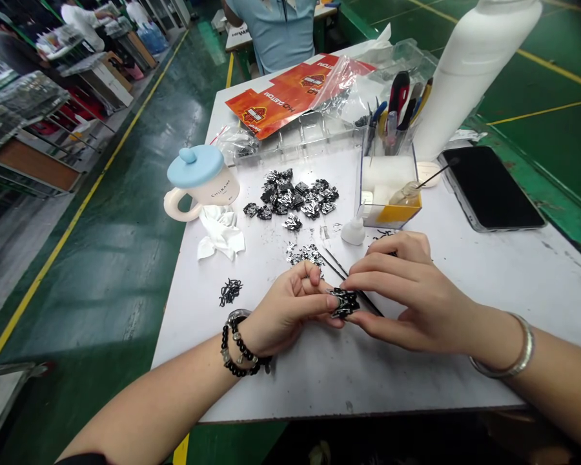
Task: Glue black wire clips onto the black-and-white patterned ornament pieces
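Pinching one jagged, glossy black-and-silver piece (343,305) between thumbs and fingertips, the left hand (281,309) and right hand (419,298) meet over the smooth white tabletop (290,387). Just beside them lie slim dark tweezers (369,303) and a scatter of tiny silvery bits (306,254). Farther out sit thin, curled black strips (230,292), crumpled soft white tissue (221,234) and a spiky heap of similar pieces (295,195).

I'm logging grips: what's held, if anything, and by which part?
A small black-and-silver piece: the left hand pinches its left end; the right hand holds its far and near edges.
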The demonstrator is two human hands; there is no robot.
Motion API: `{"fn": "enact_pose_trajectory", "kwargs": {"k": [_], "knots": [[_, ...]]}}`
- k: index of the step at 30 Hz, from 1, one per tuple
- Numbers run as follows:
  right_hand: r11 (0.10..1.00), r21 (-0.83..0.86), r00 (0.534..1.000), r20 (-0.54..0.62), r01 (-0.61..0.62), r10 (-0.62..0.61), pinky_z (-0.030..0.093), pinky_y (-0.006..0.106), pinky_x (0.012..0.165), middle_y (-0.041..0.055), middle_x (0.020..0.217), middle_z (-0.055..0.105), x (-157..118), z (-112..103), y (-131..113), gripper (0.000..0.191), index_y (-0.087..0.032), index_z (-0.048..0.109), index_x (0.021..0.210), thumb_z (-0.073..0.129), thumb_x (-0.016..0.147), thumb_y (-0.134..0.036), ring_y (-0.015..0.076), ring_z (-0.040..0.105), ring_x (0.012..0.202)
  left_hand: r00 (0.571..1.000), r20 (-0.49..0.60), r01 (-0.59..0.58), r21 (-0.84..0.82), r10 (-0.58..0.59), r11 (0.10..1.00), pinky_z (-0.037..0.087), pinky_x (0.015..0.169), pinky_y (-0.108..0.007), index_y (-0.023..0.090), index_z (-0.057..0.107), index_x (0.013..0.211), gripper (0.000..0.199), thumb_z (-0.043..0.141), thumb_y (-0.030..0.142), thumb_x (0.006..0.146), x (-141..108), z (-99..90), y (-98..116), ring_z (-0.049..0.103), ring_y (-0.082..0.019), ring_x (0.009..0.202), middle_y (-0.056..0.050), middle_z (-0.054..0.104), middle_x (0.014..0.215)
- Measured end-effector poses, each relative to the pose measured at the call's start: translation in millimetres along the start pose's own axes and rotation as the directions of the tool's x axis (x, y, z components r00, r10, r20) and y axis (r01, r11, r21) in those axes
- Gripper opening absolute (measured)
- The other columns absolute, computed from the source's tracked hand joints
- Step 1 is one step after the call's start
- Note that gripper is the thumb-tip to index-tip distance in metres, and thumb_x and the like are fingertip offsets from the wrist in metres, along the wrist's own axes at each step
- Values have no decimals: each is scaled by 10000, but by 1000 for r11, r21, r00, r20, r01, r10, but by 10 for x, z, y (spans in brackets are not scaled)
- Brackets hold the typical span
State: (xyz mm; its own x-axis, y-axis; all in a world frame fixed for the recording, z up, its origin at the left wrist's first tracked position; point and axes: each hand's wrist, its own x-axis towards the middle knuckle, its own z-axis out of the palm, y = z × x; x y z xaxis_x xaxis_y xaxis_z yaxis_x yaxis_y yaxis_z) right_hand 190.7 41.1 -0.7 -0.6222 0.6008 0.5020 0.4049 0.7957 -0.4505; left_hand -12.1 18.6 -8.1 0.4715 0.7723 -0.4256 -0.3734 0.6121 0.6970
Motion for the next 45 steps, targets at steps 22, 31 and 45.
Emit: {"fn": "enact_pose_trajectory", "kwargs": {"k": [22, 31, 45], "knots": [[999, -29, 999, 3, 34, -34, 314, 415, 818, 28, 914, 669, -8, 30, 21, 168, -207, 591, 983, 612, 848, -306, 229, 506, 928, 997, -82, 2, 56, 3, 998, 561, 578, -184, 166, 388, 770, 354, 724, 82, 698, -16, 22, 20, 652, -84, 555, 43, 628, 657], [998, 64, 1000, 6, -28, 28, 331, 415, 822, 26, 930, 646, -13, 14, 2, 194, -228, 592, 1024, 630, 838, -267, 219, 498, 910, 1000, -5, -4, -11, 4, 1000, 561, 636, -250, 163, 474, 862, 301, 732, 175, 706, -10, -16, 34, 651, -111, 596, 5, 651, 691], [371, 797, 848, 306, -477, 433, 525, 241, 606, 25, 881, 591, 41, 154, -88, 176, -297, 613, 994, 537, 873, -399, 161, 608, 767, 900, 396, -43, -331, 180, 943, 527, 733, -342, 159, 530, 829, 336, 790, 225, 626, 49, -25, -169, 699, -208, 776, -83, 693, 865]]}}
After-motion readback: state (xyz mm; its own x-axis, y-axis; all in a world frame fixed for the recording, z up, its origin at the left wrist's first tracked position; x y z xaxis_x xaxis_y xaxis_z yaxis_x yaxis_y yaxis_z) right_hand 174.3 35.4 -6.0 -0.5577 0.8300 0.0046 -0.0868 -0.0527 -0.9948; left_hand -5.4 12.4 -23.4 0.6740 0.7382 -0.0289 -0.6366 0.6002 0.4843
